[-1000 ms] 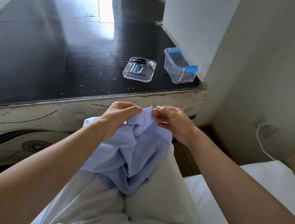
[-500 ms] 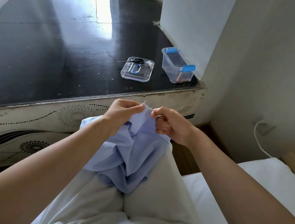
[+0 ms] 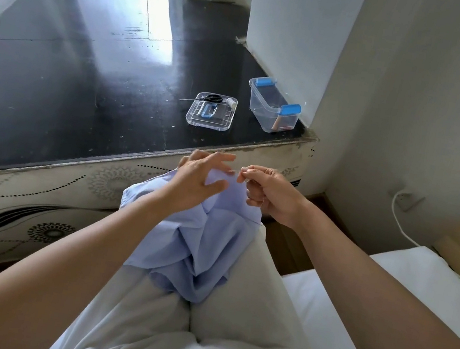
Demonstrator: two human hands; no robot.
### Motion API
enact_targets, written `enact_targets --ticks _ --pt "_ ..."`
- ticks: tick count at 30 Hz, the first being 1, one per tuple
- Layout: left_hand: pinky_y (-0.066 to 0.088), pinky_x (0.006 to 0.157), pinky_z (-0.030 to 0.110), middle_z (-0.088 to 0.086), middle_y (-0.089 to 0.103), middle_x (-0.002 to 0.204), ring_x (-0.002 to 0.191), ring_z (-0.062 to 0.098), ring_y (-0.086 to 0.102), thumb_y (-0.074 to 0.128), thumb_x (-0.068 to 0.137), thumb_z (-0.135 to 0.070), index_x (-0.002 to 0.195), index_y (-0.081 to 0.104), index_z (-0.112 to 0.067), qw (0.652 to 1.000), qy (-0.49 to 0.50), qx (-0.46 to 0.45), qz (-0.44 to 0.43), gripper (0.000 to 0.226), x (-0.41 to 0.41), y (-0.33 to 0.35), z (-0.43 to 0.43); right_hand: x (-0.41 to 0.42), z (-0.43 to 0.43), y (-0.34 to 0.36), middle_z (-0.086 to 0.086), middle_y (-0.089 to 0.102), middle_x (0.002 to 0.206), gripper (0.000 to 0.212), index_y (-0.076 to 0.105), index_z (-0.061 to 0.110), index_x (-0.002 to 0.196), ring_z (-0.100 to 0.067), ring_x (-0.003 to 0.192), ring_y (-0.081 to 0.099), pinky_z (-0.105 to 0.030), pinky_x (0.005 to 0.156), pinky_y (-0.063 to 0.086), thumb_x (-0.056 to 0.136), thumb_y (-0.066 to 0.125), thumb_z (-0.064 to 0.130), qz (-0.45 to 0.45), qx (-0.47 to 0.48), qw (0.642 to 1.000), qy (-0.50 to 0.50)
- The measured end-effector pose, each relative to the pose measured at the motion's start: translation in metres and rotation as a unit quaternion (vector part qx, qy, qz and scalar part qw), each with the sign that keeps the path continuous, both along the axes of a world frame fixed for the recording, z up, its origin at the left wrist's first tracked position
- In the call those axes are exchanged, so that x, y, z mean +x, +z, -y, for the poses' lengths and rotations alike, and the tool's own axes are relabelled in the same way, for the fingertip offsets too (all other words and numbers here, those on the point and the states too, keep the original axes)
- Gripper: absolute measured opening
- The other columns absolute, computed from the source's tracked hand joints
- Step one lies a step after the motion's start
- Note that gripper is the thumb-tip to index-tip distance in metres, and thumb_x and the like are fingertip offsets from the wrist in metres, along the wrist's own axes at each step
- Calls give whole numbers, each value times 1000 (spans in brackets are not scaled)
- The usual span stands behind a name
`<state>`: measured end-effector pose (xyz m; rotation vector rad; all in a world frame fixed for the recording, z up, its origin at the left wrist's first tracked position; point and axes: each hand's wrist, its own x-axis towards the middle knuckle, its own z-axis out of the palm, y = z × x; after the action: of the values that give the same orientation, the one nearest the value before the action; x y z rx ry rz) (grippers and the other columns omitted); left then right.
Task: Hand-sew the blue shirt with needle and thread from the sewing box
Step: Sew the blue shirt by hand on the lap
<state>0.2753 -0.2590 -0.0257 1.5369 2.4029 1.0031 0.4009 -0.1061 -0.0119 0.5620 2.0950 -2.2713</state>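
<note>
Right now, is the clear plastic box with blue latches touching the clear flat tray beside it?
Apart. The head view shows a strip of bare black surface between the clear plastic box with blue latches and the clear flat tray.

Bare forearms (image 3: 359, 268), left hand (image 3: 196, 182), right hand (image 3: 274, 197), loose pale off-white trousers (image 3: 247, 315), creased

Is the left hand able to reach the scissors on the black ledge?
Probably yes, with a stretch. The left hand rests on the blue shirt with fingers spread and holds nothing, and only bare black ledge lies between it and the scissors. The right hand pinches the needle.
</note>
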Motion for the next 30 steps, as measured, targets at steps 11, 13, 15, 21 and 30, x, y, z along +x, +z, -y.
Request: enact_targets --ticks 11,13,15,21,30 --pt "47 78 33 0 72 81 87 26 64 51 93 -17 75 69 -28 950 298 -36 86 28 -28 -16 21 8 -14 -6 4 38 48 28 63 12 78 -10 50 35 -25 57 37 101 49 22 -13 -12 981 -193" --pt "46 75 31 -1 72 82 88 24 65 51 92 -16 74 68 -29 939 324 -45 111 28 -31 -17 25 8 -14 -7 4 39 48 28 64 12 78 -10 50 35 -25 58 37 100 51 22 -14 -6 979 -206" --pt "43 73 30 -1 73 84 88 23 64 51 93 -17 75 69 -28 931 339 -63 121 27 -32 -16 29 8 -14 -7 5 38 47 28 63 12 77 -10 50 34 -25 57 36 100 52 23 -23 -10 973 -230" --pt "47 81 33 -1 73 86 96 25 64 51 92 -19 74 70 -28 922 345 -55 169 27 -40 -22 39 12 -21 -4 5 41 50 27 62 16 76 -9 52 38 -24 63 41 99 54 26 -27 -16 951 -308" --pt "38 104 34 -1 58 128 122 22 50 54 88 -2 127 61 -14 990 91 108 22 42 -13 6 5 9 -15 -3 2 38 52 28 64 14 76 -12 51 32 -26 60 37 100 52 24 -28 8 984 -176"
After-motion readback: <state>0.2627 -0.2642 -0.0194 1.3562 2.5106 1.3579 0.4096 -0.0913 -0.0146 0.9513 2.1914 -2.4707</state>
